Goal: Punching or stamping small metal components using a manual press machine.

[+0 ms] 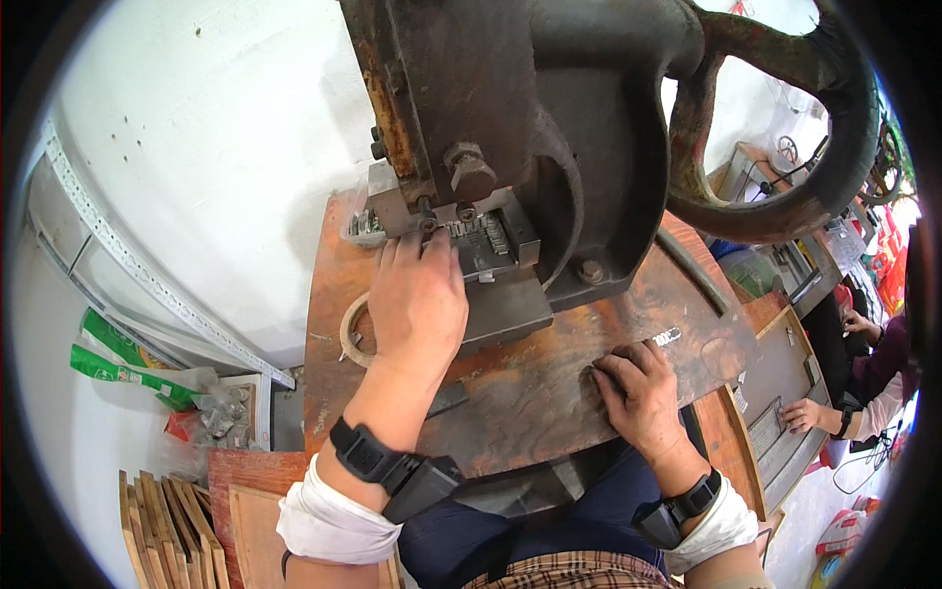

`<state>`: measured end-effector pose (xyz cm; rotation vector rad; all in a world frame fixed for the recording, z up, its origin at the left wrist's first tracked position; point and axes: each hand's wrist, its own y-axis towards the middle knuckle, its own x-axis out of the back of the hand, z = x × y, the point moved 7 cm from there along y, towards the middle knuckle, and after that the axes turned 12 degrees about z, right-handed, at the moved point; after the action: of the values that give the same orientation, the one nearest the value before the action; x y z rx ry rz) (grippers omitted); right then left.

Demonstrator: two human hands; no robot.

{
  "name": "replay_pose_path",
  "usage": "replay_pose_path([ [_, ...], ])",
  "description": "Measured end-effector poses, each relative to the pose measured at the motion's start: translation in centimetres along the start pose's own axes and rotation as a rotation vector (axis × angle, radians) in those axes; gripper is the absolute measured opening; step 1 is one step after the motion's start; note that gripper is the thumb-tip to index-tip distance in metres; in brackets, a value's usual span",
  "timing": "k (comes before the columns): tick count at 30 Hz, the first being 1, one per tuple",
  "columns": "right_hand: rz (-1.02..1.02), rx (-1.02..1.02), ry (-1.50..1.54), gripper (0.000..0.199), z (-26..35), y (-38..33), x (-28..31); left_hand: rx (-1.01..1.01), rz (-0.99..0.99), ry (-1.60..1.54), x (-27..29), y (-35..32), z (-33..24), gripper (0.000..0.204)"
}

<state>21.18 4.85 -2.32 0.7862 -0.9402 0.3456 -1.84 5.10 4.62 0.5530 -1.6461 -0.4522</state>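
Note:
My left hand (422,304) reaches up to the die block (505,309) of a dark metal press (461,98). Its fingers lie close together below the ram, and whatever their tips hold is hidden. Small silvery metal pieces (481,236) sit in a group on the block just beyond the fingertips. My right hand (643,393) rests on the worn wooden tabletop (530,393), fingers loosely bent and thumb apart, with nothing visible in it. Near its fingertips lies a short row of small metal pieces (667,337).
A roll of tape (355,329) lies left of the block, before a clear bin (365,228) of metal parts. The press's big handwheel (775,128) overhangs the right side, above a metal bar (692,270). At far right another person's hand (803,415) touches a tray.

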Motion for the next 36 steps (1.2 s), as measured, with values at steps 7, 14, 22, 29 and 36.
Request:
replay_pose_path([
  [7, -0.006, 0.018, 0.001, 0.017, 0.1, -0.1, 0.1, -0.030, -0.088, 0.000, 0.5, -0.2, -0.9, 0.024],
  [14, -0.029, 0.019, 0.021, 0.016, -0.2, -0.4, -0.2, -0.078, -0.083, 0.099, 0.1, -0.4, -1.2, 0.016],
  [22, -0.036, 0.014, 0.033, 0.016, -0.1, -0.4, 0.1, 0.027, -0.101, 0.075, 0.2, -0.3, -0.5, 0.015],
  [29, -0.028, 0.028, 0.040, 0.016, -0.1, -0.4, 0.2, 0.077, -0.034, 0.072, 0.8, 0.5, -0.1, 0.017],
  [36, -0.012, 0.020, 0.046, 0.016, -0.2, -0.6, 0.2, -0.120, 0.090, 0.201, -0.5, 1.3, 0.2, 0.017],
])
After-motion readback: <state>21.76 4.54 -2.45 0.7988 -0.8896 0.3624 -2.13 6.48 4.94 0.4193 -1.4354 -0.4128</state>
